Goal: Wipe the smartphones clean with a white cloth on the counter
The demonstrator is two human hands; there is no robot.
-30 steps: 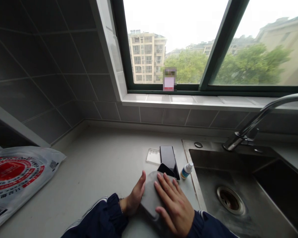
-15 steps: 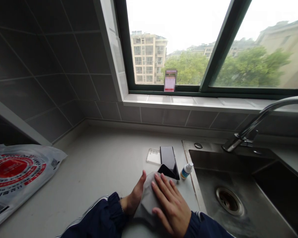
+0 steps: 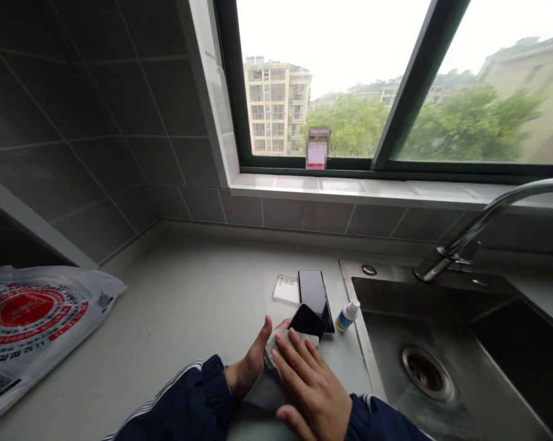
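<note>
The black phone [image 3: 307, 321] is cupped in the left hand [image 3: 248, 369], its far end bare, its near end covered by cloth [image 3: 270, 351] under the spread right hand [image 3: 319, 387].

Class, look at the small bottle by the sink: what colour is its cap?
The cap is white, seen best in the head view.
</note>
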